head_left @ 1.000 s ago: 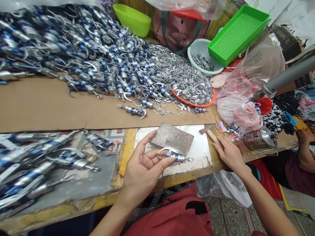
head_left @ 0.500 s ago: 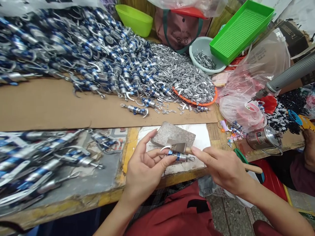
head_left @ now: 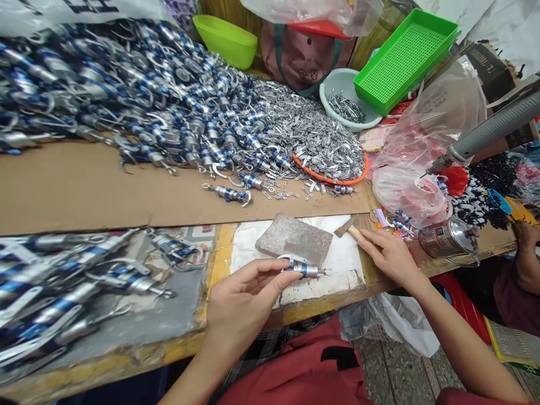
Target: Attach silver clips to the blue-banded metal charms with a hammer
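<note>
Between thumb and fingers, my left hand [head_left: 248,292] pinches a silver and blue metal piece [head_left: 310,270] with a small ring at its right end. The piece is at the near edge of a grey stone block [head_left: 291,236], which lies on a white sheet [head_left: 348,259]. To the right, my right hand [head_left: 390,253] is closed on the wooden handle of a small hammer [head_left: 346,226], whose metal head is over the right part of the sheet.
Piled silver and blue pieces [head_left: 169,101] and small metal links [head_left: 333,152] cover the back. One piece [head_left: 228,193] lies on the cardboard [head_left: 84,191]. A power screwdriver [head_left: 485,138] hangs at right, near a metal pot [head_left: 447,239]. Another person's hand [head_left: 527,250] is at far right.
My right hand has moved the hammer away from the metal piece, right and back toward the sheet's far right corner. My left hand still holds the piece by the stone.
</note>
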### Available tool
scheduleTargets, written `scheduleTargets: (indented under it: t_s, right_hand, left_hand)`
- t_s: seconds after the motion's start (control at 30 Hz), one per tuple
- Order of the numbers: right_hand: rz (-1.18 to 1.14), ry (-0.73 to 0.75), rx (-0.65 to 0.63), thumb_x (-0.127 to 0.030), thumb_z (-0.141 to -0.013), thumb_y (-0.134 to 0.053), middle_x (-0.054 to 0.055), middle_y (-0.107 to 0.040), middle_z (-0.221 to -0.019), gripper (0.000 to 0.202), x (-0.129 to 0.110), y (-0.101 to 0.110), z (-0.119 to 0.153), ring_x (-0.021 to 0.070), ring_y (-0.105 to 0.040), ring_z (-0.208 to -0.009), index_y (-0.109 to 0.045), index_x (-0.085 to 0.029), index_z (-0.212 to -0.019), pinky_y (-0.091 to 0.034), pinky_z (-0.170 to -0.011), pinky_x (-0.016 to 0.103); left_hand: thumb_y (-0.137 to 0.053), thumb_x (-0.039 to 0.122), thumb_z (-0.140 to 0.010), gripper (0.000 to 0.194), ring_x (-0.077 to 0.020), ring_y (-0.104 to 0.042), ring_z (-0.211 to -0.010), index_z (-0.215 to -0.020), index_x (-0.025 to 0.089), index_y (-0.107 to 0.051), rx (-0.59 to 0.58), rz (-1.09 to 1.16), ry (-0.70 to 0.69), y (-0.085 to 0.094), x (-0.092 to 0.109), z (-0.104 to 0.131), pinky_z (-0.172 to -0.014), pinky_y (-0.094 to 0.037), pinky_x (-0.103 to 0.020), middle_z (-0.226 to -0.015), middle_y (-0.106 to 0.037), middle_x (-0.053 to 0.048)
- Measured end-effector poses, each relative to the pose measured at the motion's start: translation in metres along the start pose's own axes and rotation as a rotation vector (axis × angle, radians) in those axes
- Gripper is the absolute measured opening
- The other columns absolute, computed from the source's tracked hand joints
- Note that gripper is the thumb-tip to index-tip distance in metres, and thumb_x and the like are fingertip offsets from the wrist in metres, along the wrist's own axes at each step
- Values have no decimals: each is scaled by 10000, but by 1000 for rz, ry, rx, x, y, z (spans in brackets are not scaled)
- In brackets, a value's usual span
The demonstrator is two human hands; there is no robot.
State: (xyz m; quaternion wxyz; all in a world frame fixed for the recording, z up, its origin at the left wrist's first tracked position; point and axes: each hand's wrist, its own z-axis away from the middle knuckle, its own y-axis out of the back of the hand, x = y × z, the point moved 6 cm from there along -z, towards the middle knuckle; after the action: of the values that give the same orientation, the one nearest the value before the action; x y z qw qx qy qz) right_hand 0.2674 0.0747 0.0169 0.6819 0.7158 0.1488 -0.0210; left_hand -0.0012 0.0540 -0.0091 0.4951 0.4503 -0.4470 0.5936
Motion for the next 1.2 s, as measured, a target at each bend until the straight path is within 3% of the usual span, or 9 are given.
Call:
scheduleTargets:
  t_s: [0.1, 0.2, 0.37, 0.5, 0.63, 0.8, 0.93, 1.03, 1.2]
  right_hand:
    - [100, 242, 133, -146, -894, -468, 118, -659, -1089, 273, -40, 1, -43, 209, -605, -986, -650, -153, -1097, -483, -847, 341]
    - [208, 499, -36, -50, -892, -410, 123, -630, -1155, 313, -86, -21, -89, 207, -552, -1058, -630, -142, -1095, -435, -884, 365]
    - [229, 528, -152, -47, -865, -446, 119, -676, -860, 237, -102, -40, -128, 198, -582, -818, -674, -108, -841, -448, -725, 336]
    - [121, 432, -22, -58, -853, -442, 102, -668, -944, 248, -98, -22, -107, 177, -594, -853, -667, -127, -930, -469, -722, 309]
    - [-602, 326, 227, -185, -850, -562, 26, -705, -848, 128, -111, 13, -57, 134, -637, -788, -687, -196, -878, -517, -721, 277]
    - [-1047, 328, 167, -120, -769, -658, 31, -722, -802, 124, -135, 6, -28, 141, -655, -803, -710, -196, -853, -532, -745, 274]
    - [-1118, 250, 153, -147, -749, -690, 15, -715, -799, 119, -130, -3, -32, 126, -649, -771, -715, -212, -846, -529, -709, 249]
    - [-1106, 269, 157, -213, -791, -667, 18, -708, -798, 91, -127, 0, -29, 124, -647, -774, -706, -214, -873, -534, -714, 250]
    - [-695, 552, 292, -278, -826, -641, 95, -683, -977, 229, -130, 15, -9, 148, -638, -912, -645, -173, -1030, -540, -791, 274]
  left_hand:
    - [-760, 251, -635, 67, -160, -644, -700, -680, 251, -710, 35, -106, -234, 3, 12, 1, -638, -547, -257, -725, -666, 1]
    - [-740, 231, -667, 58, -134, -600, -703, -701, 265, -707, 58, -243, -393, 3, 22, 2, -618, -497, -233, -765, -601, 6]
    - [-717, 238, -691, 42, -151, -599, -721, -669, 247, -682, 34, -311, -473, 1, 29, 1, -639, -490, -257, -787, -598, -8]
    - [-716, 228, -695, 48, -137, -603, -671, -688, 265, -686, -5, -255, -399, 0, 23, -2, -664, -485, -245, -715, -647, 22]
    - [-755, 220, -660, 250, -107, -596, -660, -886, 314, -706, -26, -126, -258, 0, 8, -4, -679, -482, -208, -705, -640, 59]
    - [-753, 200, -662, 321, -104, -594, -664, -954, 329, -719, -26, -55, -283, 1, 7, -7, -692, -498, -211, -735, -659, 54]
    - [-745, 151, -663, 276, -108, -590, -640, -878, 324, -746, -65, -69, -348, -1, 16, -7, -613, -489, -206, -714, -673, 39]
    - [-738, 164, -666, 182, -114, -599, -639, -765, 315, -760, -64, -1, -265, -1, 16, -7, -558, -482, -196, -707, -679, 28]
    - [-699, 198, -702, 97, -123, -596, -652, -705, 280, -749, -68, 95, -210, 0, 23, -6, -581, -487, -200, -674, -663, 19]
